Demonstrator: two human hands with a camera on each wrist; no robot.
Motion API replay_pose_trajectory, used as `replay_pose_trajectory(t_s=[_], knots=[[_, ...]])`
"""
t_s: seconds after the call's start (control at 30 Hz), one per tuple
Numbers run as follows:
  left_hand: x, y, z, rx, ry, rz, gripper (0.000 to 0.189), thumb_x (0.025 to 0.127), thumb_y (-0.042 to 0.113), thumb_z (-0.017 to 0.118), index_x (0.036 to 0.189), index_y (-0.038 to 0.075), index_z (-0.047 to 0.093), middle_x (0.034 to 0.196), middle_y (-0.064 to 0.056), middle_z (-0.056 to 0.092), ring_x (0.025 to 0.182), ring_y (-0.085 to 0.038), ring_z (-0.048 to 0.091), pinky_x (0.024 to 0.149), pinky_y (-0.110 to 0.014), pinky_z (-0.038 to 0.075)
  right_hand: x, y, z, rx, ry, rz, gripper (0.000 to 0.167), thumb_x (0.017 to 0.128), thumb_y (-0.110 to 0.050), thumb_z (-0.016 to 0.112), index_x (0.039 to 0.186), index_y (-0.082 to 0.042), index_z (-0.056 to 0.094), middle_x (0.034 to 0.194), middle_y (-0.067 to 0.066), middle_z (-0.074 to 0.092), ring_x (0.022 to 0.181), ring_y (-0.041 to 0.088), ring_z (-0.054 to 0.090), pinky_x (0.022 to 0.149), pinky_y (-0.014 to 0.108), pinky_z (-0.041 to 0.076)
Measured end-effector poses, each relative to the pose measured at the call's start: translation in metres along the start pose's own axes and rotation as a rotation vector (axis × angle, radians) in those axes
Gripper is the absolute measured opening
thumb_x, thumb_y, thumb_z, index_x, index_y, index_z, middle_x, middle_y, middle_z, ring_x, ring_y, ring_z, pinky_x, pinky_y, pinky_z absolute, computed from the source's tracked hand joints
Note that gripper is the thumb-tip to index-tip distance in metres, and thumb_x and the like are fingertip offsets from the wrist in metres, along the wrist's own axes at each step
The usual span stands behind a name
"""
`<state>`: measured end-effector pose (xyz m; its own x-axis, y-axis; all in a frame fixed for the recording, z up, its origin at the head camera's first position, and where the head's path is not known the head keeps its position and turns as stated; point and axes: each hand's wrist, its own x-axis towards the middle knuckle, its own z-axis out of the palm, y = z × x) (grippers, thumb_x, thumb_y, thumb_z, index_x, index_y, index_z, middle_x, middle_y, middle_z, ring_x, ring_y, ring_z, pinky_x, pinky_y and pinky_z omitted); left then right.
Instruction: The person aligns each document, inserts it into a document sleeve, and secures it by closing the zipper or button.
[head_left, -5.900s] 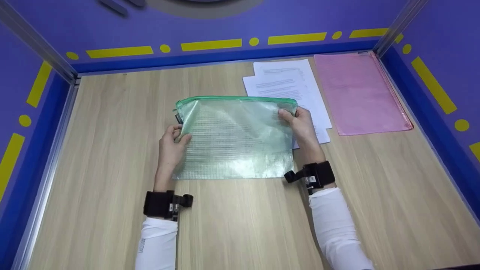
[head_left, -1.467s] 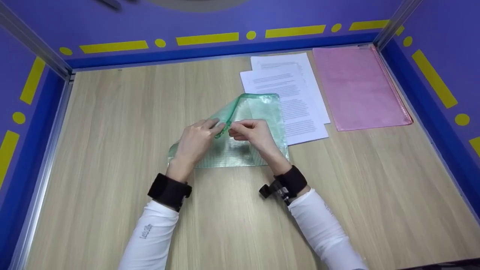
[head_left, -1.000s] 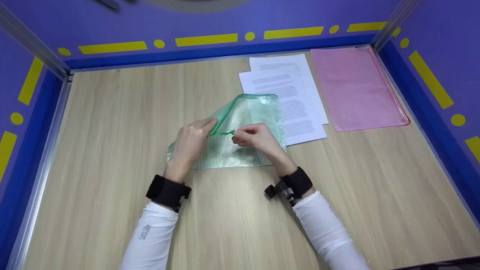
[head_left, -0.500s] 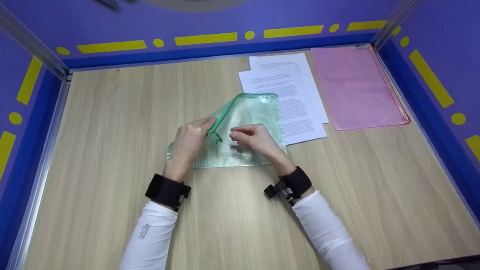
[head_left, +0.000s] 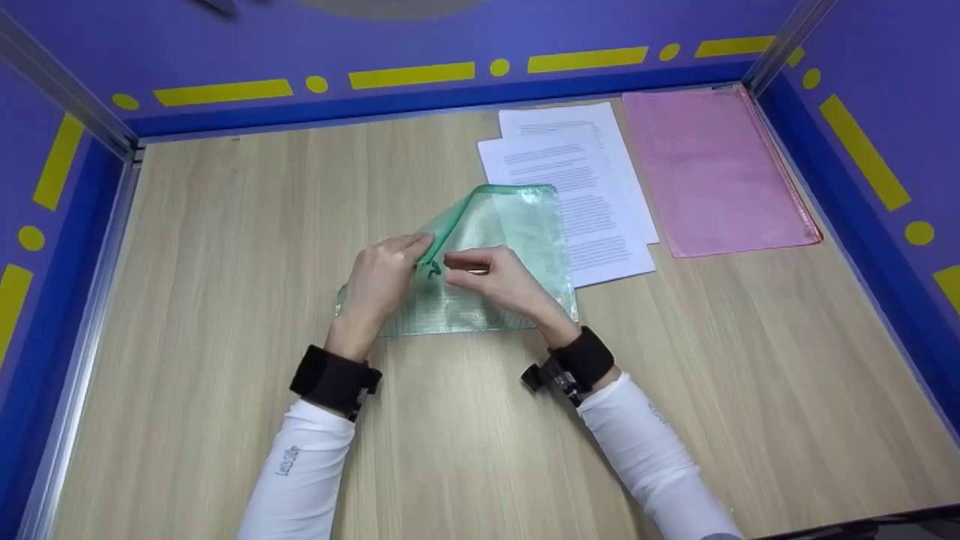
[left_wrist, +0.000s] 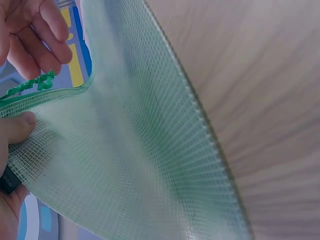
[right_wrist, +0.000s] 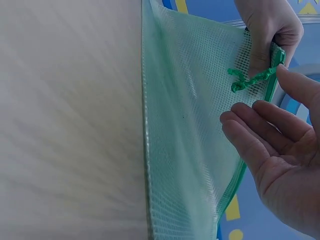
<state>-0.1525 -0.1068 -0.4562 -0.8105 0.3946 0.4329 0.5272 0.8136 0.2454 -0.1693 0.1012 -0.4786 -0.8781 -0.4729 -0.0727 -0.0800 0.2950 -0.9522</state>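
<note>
A translucent green mesh zipper pouch (head_left: 517,225) lies on the table, its far left corner lifted and folded toward the middle. My left hand (head_left: 382,281) grips that corner, thumb on the mesh in the left wrist view, near a small black tag (left_wrist: 9,180). From the zip's end hangs a short twisted green cord (right_wrist: 250,80). Just right of the cord is my right hand (head_left: 499,277), its thumb and fingers parted with nothing between them. In the right wrist view its thumb overlaps the zip's end; whether it touches I cannot tell.
Printed paper sheets (head_left: 585,202) lie behind and right of the pouch, partly under its right edge. A pink zipper pouch (head_left: 712,172) lies flat at the far right. Blue-purple panels (head_left: 420,45) wall the wooden table (head_left: 225,300) at the back and sides.
At first both hands held the green pouch spread by its sides; then its left corner was folded over. The right hand pulled the cord rightward, let go, and has now moved back left with fingers parted.
</note>
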Motion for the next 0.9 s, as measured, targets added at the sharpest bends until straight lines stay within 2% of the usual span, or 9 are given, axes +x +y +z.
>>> replay_pose_trajectory(t_s=[0.17, 0.27, 0.37, 0.43, 0.53, 0.67, 0.77, 0.9], knots=[[-0.002, -0.001, -0.001, 0.021, 0.016, 0.016, 0.034, 0.09, -0.009, 0.061, 0.119, 0.002, 0.071, 0.113, -0.018, 0.074, 0.1, -0.033, 0.073, 0.082, -0.042, 0.061, 0.009, -0.001, 0.01, -0.053, -0.032, -0.056, 0.038, 0.093, -0.025, 0.07, 0.124, -0.004, 0.068, 0.126, 0.013, 0.07, 0.116, 0.023, 0.068, 0.097, 0.03, 0.056], [0.0, -0.001, 0.0, 0.043, 0.001, 0.04, 0.031, 0.093, -0.005, 0.059, 0.12, 0.003, 0.071, 0.113, -0.017, 0.074, 0.1, -0.033, 0.073, 0.081, -0.041, 0.061, 0.013, -0.003, 0.013, -0.1, -0.026, -0.099, 0.027, 0.094, -0.022, 0.068, 0.112, -0.003, 0.074, 0.111, 0.013, 0.075, 0.099, 0.018, 0.071, 0.087, 0.024, 0.057], [0.0, -0.001, 0.0, 0.053, -0.01, 0.049, 0.03, 0.093, -0.002, 0.059, 0.12, 0.003, 0.07, 0.114, -0.016, 0.074, 0.099, -0.033, 0.073, 0.08, -0.041, 0.061, 0.016, -0.004, 0.015, -0.138, -0.012, -0.125, 0.022, 0.095, -0.019, 0.066, 0.103, -0.001, 0.076, 0.098, 0.015, 0.076, 0.08, 0.013, 0.065, 0.073, 0.018, 0.052], [0.001, -0.001, 0.0, 0.052, -0.011, 0.048, 0.03, 0.093, -0.003, 0.06, 0.12, 0.003, 0.07, 0.114, -0.016, 0.074, 0.099, -0.033, 0.073, 0.079, -0.042, 0.061, 0.017, -0.005, 0.014, -0.159, 0.005, -0.126, 0.021, 0.095, -0.018, 0.065, 0.1, -0.001, 0.077, 0.095, 0.015, 0.077, 0.074, 0.01, 0.061, 0.068, 0.017, 0.048], [0.0, -0.001, 0.0, 0.041, -0.016, 0.049, 0.031, 0.092, -0.004, 0.061, 0.121, 0.002, 0.07, 0.114, -0.017, 0.074, 0.099, -0.033, 0.073, 0.08, -0.042, 0.061, 0.017, -0.005, 0.013, -0.195, 0.027, -0.122, 0.019, 0.095, -0.017, 0.066, 0.1, -0.003, 0.078, 0.095, 0.012, 0.078, 0.075, 0.007, 0.062, 0.068, 0.016, 0.049], [-0.001, 0.001, -0.001, 0.028, -0.023, 0.057, 0.032, 0.09, -0.005, 0.063, 0.121, 0.001, 0.07, 0.114, -0.018, 0.074, 0.1, -0.034, 0.073, 0.08, -0.042, 0.061, 0.018, -0.005, 0.01, -0.211, 0.032, -0.119, 0.019, 0.095, -0.017, 0.065, 0.102, -0.005, 0.078, 0.097, 0.01, 0.078, 0.082, 0.014, 0.07, 0.073, 0.018, 0.054], [-0.002, 0.002, -0.001, 0.03, -0.025, 0.063, 0.032, 0.09, -0.005, 0.064, 0.121, 0.001, 0.069, 0.114, -0.018, 0.074, 0.101, -0.033, 0.073, 0.08, -0.041, 0.061, 0.02, -0.006, 0.008, -0.21, 0.04, -0.112, 0.019, 0.095, -0.016, 0.065, 0.103, -0.005, 0.078, 0.098, 0.01, 0.078, 0.083, 0.016, 0.07, 0.073, 0.018, 0.053], [-0.002, 0.004, -0.001, 0.04, -0.025, 0.075, 0.032, 0.09, -0.004, 0.065, 0.121, 0.0, 0.069, 0.114, -0.018, 0.074, 0.1, -0.033, 0.073, 0.08, -0.04, 0.061, 0.021, -0.008, 0.004, -0.228, 0.059, -0.111, 0.018, 0.095, -0.016, 0.065, 0.101, -0.007, 0.079, 0.095, 0.01, 0.078, 0.074, 0.007, 0.062, 0.069, 0.017, 0.048]])
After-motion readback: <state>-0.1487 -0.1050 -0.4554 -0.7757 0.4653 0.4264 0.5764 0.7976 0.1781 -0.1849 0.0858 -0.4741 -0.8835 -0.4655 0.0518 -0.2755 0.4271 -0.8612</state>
